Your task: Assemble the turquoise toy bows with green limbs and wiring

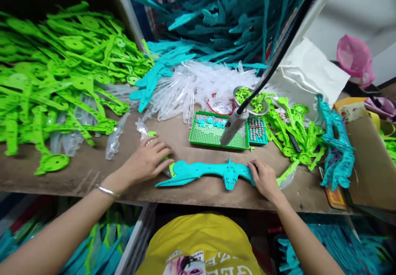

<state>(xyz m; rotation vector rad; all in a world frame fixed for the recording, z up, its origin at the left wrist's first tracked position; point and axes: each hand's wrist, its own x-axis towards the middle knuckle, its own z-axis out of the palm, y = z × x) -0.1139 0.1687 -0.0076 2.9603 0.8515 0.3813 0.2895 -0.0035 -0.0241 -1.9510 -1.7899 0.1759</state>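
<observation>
A long, bow-shaped turquoise plastic part [210, 169] lies on the brown tabletop in front of me, with a raised piece near its middle. My right hand [264, 179] grips its right end, the thumb on top and the other fingers mostly hidden. From under that hand a green-and-clear arm [287, 176] sticks out to the right. At the other end, my left hand [151, 157] curls over a second green-and-clear arm [170, 168], covering most of it. Just beyond the turquoise part sits a green tray [216, 139] with small turquoise pieces and silvery bits.
Green plastic parts [74, 60] are heaped at left, clear ones [198, 85] at the back centre. A lamp or tool on a black flexible neck [278, 56] hangs over the tray. A metal bowl [262, 110] holds small green pieces. A cardboard box [368, 163] stands right.
</observation>
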